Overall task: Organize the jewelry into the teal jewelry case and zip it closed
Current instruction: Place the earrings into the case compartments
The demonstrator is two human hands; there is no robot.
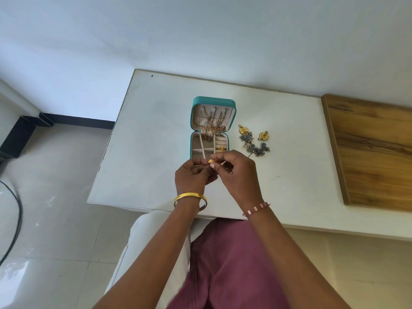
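Both hands (196, 175) (236, 175) in pinch grip on gold ring (211, 161), at 6 o'clock of my open teal jewelry case (213, 101) on bench (145, 141); earrings (253, 140) at 3 o'clock.

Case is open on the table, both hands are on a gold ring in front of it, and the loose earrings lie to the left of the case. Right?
Not quite: the earrings lie to the right of the case, as the head view shows. The rest holds: the case is open on the table, and the left hand and right hand hold the ring.
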